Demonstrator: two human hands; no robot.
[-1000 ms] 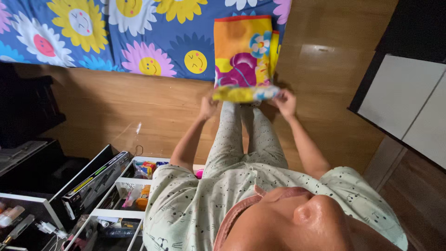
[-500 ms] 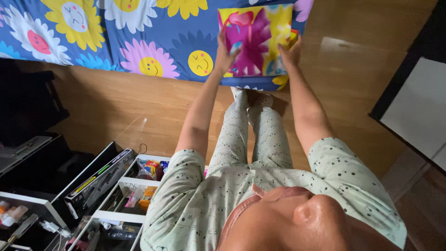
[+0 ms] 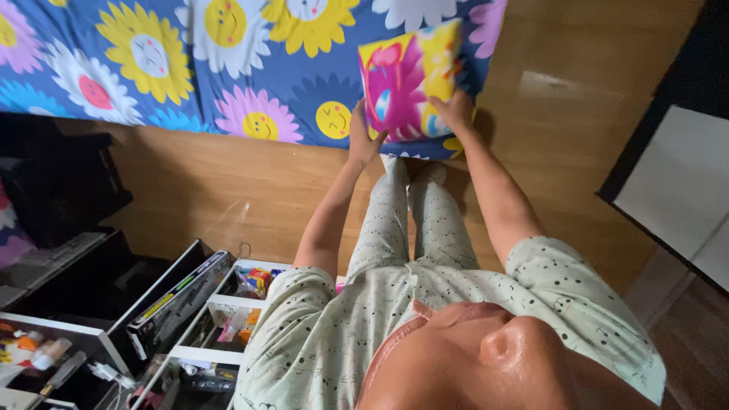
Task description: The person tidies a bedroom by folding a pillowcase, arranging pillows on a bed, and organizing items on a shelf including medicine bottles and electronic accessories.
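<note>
Two hands grip one folded cloth (image 3: 410, 80), pink and yellow, at its near edge: the left hand (image 3: 363, 137) clasps the corner on its side, the right hand (image 3: 454, 110) the other. Beyond both hands the cloth lies on a blue flowered bedsheet (image 3: 228, 68). Pressing it flat goes best, I judge, with both hands level, so the fold stays square and nothing slips.

long black box (image 3: 178, 298) beside white organiser (image 3: 228, 304), colourful packets (image 3: 256, 281) inside
</note>
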